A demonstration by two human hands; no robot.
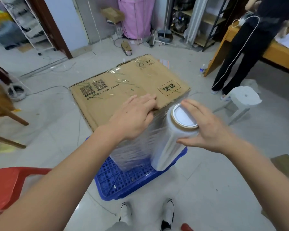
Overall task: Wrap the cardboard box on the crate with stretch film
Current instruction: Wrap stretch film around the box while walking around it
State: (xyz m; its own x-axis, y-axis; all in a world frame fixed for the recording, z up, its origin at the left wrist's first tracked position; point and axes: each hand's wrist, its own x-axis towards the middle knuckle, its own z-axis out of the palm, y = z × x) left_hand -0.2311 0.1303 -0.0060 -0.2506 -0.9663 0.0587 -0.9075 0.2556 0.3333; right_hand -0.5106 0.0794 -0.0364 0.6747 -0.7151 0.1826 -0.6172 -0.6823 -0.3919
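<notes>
Stretch-film wrap of cardboard box (123, 84) on blue crate (123, 182): in progress.

Near side of box already shows film layers; top w/ printed labels mostly bare, so more passes judged needed; left hand (133, 117) lies flat, fingers straight, pressing box top at near edge; right hand (205, 127) cups film roll (172, 140), thumb & fingers curved round its upper end; roll upright, touching box's near-right corner.

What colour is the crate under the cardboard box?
Blue, a perforated plastic crate, clearest in the head view.
</notes>
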